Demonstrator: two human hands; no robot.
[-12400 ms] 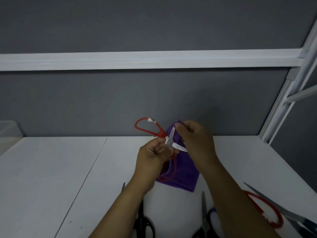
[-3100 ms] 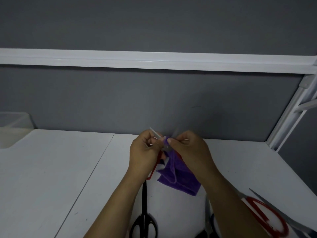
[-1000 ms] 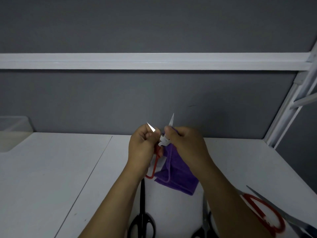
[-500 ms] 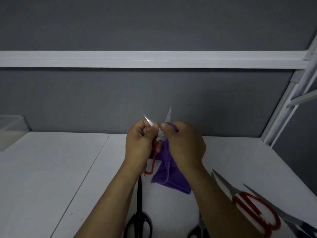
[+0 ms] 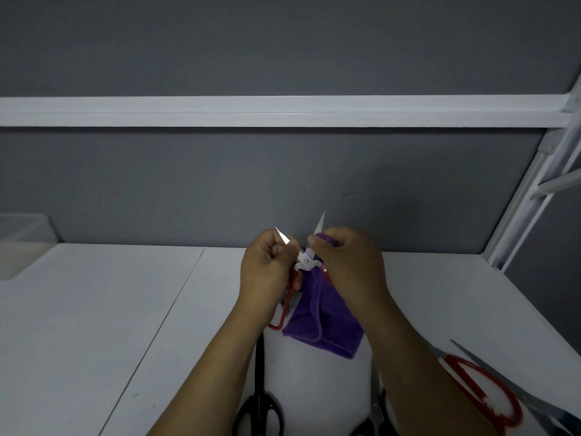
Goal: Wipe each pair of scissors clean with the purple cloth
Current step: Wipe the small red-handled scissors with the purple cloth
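Above the white table [image 5: 94,309] I hold a small pair of red-handled scissors [image 5: 305,262] with its blades spread apart and pointing up. My left hand [image 5: 267,272] grips the left blade and red handle. My right hand [image 5: 349,265] pinches the purple cloth [image 5: 320,322] around the right blade, near the pivot. The rest of the cloth hangs down below my hands.
Black scissors [image 5: 259,401] lie by my left forearm and another black pair [image 5: 375,413] under my right forearm. Large red-handled scissors [image 5: 481,394] and one more blade [image 5: 515,391] lie at the right. A clear plastic box [image 5: 22,237] stands far left.
The small scissors stayed blades-up and open over the last second. My right hand with the cloth shifted slightly along the right blade. The view moved a little.
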